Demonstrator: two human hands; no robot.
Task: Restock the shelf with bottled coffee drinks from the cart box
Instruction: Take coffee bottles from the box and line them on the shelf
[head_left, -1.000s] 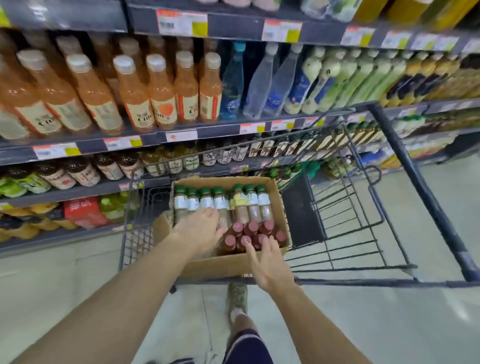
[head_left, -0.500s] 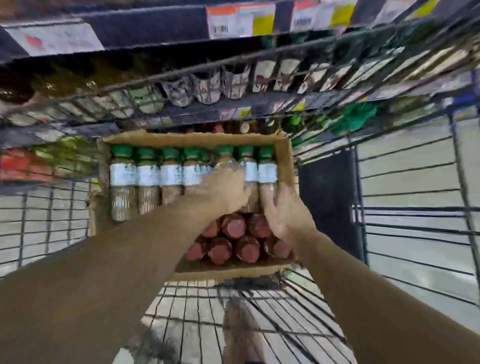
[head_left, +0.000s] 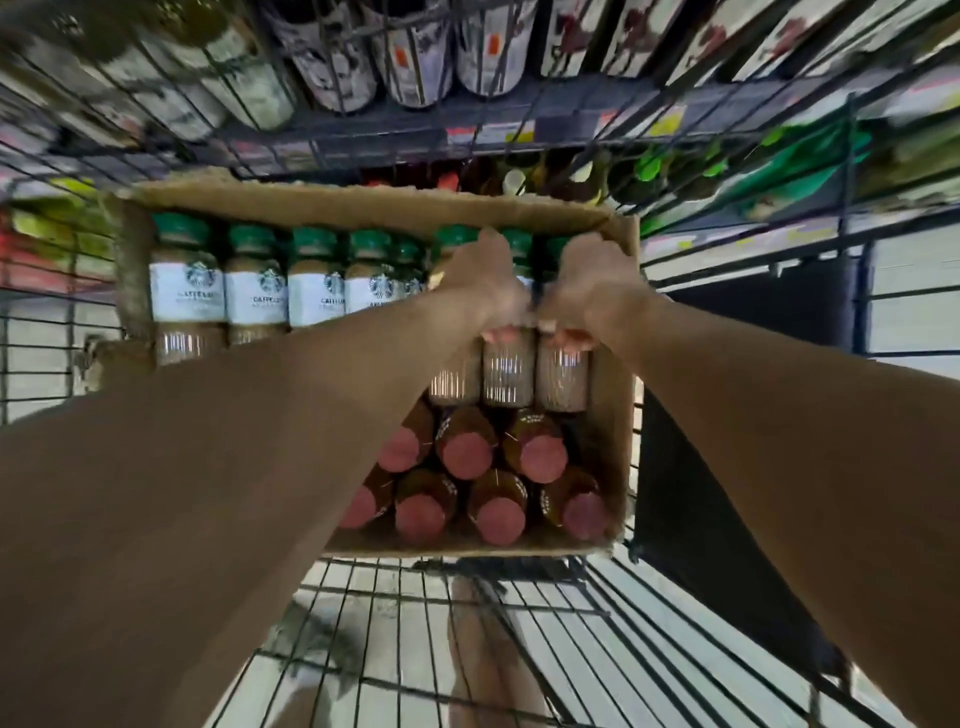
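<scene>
— Both hands now sit further up the green-capped, white-labelled glass coffee bottles (head_left: 188, 291) than half a second ago; left hand (head_left: 480, 288) and right hand (head_left: 587, 291) each wrap one, side by side.

— Where are the bottles?

— Lying in the open brown cardboard box (head_left: 363, 200), above upright pink-capped brown bottles (head_left: 467, 447). It rests in the black wire cart (head_left: 467, 623), stocked shelves (head_left: 519, 130) beyond.
</scene>
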